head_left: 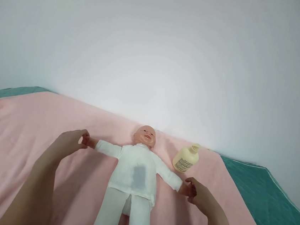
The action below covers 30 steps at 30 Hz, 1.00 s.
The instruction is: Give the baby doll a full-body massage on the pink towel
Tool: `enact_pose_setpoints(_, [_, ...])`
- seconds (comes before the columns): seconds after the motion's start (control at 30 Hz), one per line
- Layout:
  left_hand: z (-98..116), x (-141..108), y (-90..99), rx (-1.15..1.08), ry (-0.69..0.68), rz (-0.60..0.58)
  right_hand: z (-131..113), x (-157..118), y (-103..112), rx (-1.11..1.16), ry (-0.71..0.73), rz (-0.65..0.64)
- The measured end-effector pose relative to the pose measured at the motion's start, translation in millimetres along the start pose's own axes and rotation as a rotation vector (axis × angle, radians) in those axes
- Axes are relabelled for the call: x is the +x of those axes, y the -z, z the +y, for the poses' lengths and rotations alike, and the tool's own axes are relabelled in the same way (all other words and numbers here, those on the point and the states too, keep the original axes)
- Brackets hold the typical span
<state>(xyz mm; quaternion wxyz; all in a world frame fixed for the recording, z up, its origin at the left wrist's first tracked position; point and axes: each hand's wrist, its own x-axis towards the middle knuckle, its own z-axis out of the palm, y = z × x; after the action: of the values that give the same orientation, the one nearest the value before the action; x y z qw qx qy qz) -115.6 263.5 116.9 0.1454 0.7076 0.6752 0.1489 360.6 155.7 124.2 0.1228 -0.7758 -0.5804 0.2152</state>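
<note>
A baby doll (125,165) in a white top and white trousers lies on its back, arms stretched out to both sides. A grey patch marks the front of its top. My left hand (73,142) is closed on the doll's hand at the left, thumb and fingers around it. At the right, my right hand (199,194) grips the doll's other hand the same way. Just beyond that arm stands a pale yellow pump bottle (185,160) with printed text, touched by neither hand. The lower ends of the doll's legs are cut off by the frame.
A pink cloth (90,120) with some creases lies under the doll and bottle. Green covering (267,196) shows past its edge at the right and at the far left. A plain pale wall (156,56) rises directly behind the doll's head.
</note>
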Motion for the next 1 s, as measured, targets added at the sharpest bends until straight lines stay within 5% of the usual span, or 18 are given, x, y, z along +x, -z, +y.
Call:
enact_pose_setpoints(0.13, [22, -11, 12.7, 0.007, -0.098, 0.22, -24, -19, 18, 0.083, 0.047, 0.055])
enact_pose_setpoints(0.27, [55, -20, 10.3, -0.149, -0.217, 0.287, -52, -33, 21, 0.055, 0.151, 0.177])
enact_pose_setpoints(0.43, [105, -31, -14.6, -0.337, -0.655, 0.056, -88, -38, 9, 0.14, 0.337, 0.092])
enact_pose_setpoints(0.57, [133, -35, -40.9, -0.261, -0.855, -0.137, -114, -39, -7, 0.247, 0.454, -0.064])
enact_pose_setpoints(0.7, [143, -39, -54.1, -0.2, -0.905, -0.227, -132, -40, -22, 0.172, 0.523, -0.155])
enact_pose_setpoints(0.87, [147, -44, -57.1, -0.136, -0.828, -0.235, -140, -38, -38, 0.017, 0.517, -0.149])
enact_pose_setpoints(1.0, [148, -45, -59.0, -0.083, -0.905, -0.195, -140, -37, -40, -0.003, 0.517, -0.137])
